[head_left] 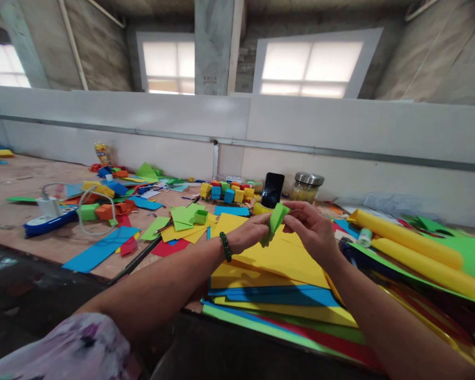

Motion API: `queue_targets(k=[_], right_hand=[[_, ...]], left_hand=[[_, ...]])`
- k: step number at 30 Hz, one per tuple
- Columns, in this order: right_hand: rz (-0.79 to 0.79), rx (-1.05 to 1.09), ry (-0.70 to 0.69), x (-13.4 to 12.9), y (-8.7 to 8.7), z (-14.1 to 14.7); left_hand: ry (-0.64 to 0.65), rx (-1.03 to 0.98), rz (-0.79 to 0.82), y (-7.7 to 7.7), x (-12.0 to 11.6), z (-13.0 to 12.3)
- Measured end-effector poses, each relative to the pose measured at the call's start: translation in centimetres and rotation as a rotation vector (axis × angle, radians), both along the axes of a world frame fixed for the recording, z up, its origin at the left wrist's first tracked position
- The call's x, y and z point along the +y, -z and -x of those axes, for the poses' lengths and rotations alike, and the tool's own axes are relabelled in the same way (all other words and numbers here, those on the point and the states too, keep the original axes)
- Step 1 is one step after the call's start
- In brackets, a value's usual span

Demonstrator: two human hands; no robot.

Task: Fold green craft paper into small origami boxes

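My left hand holds green paper, right hand pinching its edge. Folds too blurred to judge; I'd press creases lightly, keeping corners square.

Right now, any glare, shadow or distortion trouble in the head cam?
Head view: window panes blown out to near white; head view: soft shadows fall across the yellow sheets below the left hand and right hand; head view: wide-angle stretch, window frames skewed; head view: green paper piece readable, fine folds too small to judge.
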State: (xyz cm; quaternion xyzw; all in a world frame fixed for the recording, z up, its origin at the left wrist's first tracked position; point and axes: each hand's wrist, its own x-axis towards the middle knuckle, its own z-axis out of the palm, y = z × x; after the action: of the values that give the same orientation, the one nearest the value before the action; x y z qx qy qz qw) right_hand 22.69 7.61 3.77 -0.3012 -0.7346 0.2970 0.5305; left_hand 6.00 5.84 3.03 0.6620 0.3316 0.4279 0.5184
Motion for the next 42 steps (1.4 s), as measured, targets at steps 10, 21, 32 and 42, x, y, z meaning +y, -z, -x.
queue_targets(k=[10,21,32,42], right_hand=[[-0.089,-0.116,0.097,0.9,0.7,-0.4],[-0.023,-0.017,0.061,1.2,0.5,-0.5],[0.068,0.004,0.027,1.2,-0.3,-0.8],[-0.075,-0.042,0.009,1.5,-0.2,-1.0]], left_hand=[[-0.047,-0.07,-0.096,1.2,0.9,-0.3],[0.039,-0.301,0.133,1.6,1.3,-0.6],[-0.024,-0.16,0.099,1.4,0.8,-0.6],[-0.079,-0.138,0.126,0.8,0.6,-0.7]])
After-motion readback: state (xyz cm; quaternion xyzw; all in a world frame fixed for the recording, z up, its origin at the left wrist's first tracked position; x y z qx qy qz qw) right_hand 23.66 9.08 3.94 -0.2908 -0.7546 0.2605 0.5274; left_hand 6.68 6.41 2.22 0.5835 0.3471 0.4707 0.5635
